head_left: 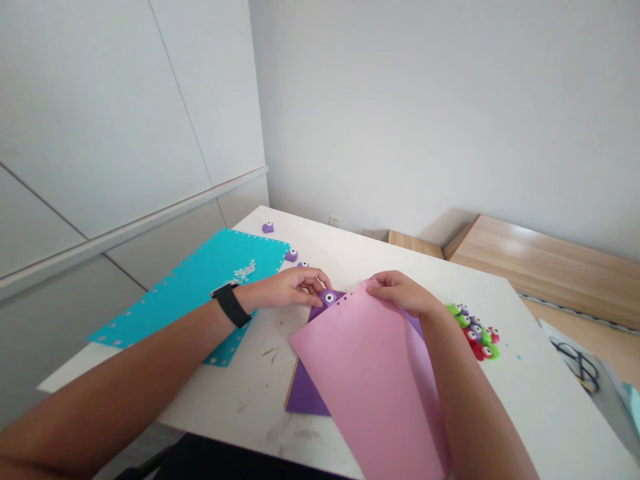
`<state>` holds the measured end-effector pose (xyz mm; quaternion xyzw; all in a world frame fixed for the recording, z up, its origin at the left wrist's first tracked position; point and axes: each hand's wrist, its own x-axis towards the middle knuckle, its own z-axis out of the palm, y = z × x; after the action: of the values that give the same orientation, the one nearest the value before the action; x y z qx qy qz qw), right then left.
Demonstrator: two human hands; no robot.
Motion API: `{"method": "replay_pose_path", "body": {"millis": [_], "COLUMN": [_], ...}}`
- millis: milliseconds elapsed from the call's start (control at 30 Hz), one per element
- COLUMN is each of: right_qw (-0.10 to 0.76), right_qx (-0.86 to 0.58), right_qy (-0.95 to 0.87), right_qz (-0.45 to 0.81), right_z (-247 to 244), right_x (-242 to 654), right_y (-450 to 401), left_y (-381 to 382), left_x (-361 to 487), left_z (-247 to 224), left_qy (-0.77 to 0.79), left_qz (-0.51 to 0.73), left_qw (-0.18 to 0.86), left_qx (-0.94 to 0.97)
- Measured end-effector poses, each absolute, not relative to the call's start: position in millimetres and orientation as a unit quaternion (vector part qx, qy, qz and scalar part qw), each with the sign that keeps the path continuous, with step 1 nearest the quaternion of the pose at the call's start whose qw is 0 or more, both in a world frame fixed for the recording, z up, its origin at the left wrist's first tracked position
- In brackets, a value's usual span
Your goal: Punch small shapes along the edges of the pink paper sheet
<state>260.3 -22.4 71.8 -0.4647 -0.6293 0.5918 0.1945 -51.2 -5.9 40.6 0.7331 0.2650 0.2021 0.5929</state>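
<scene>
Pink paper (pixel 373 373) covers part of a purple sheet (pixel 307 390) near the middle of the white bench (pixel 480 413). The right hand (pixel 404 292) pinches the paper's far edge; the left hand (pixel 295 287) holds a purple punch (pixel 329 298) there. Far behind is a pale wall (pixel 425 100).

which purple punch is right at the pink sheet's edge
The punch between the left hand and right hand, at the holed edge of the pink sheet; the other purple ones lie away from it.

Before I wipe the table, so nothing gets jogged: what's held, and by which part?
Right hand: pink sheet, by its far corner. Left hand: purple punch, by its left side.
</scene>
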Motion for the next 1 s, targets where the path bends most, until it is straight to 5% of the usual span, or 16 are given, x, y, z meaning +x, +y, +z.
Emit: {"method": "replay_pose_path", "body": {"millis": [1000], "right_qw": [0.218], "right_qx": [-0.544], "right_qy": [-0.677], "right_qz": [0.446], "right_z": [69.1], "right_x": [255.2], "right_y": [-22.7], "left_y": [-11.0], "left_x": [-47.1], "left_z": [31.2], "left_qy": [0.225], "left_qz": [0.146], "left_qw": [0.711], "left_qx": [0.65]}}
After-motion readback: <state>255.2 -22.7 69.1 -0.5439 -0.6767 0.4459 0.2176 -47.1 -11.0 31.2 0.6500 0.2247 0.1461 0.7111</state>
